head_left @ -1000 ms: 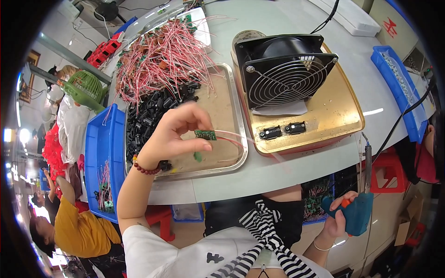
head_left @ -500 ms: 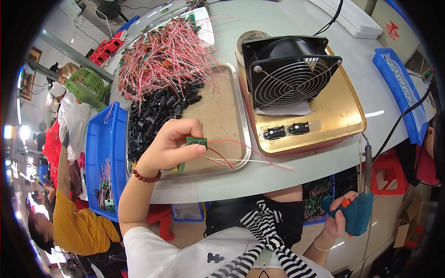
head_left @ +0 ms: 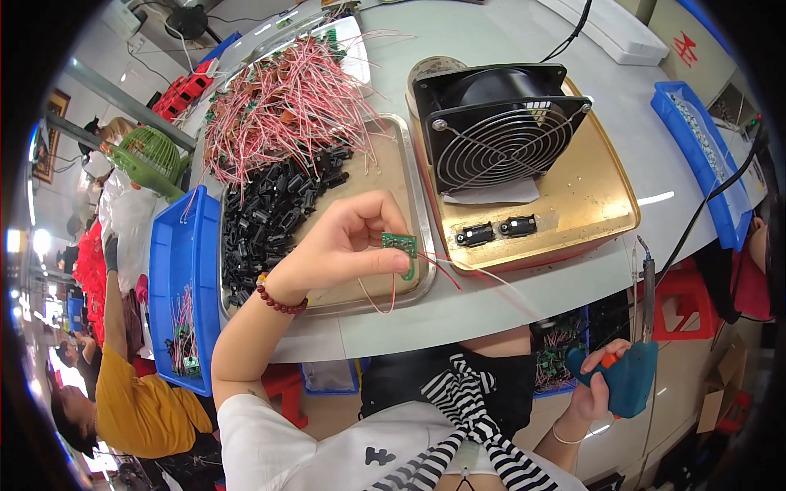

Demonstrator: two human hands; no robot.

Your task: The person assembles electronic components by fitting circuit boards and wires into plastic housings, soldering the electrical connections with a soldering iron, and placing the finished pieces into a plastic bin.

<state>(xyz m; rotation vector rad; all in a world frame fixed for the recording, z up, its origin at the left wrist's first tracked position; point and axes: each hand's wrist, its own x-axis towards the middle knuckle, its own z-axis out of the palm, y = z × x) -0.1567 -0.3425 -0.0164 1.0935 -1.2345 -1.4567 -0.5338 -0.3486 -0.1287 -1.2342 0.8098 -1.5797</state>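
Between the thumb and fingers of my left hand is a small green circuit board with red and white wires trailing from it. That hand hovers over the near right part of a metal tray. My right hand, low at the right beside the table edge, is wrapped round a teal soldering gun with an orange trigger; its metal tip points up. Two black plastic housings lie side by side on a gold tray, in front of a black fan.
Black plastic parts and a heap of boards with pink and white wires fill the metal tray's left and far side. Blue bins stand left and right. A co-worker in yellow is at the left. A black cable crosses the right.
My left hand has moved right with the circuit board, toward the gold tray, and the board has turned more upright. My right hand with the soldering gun has barely moved.
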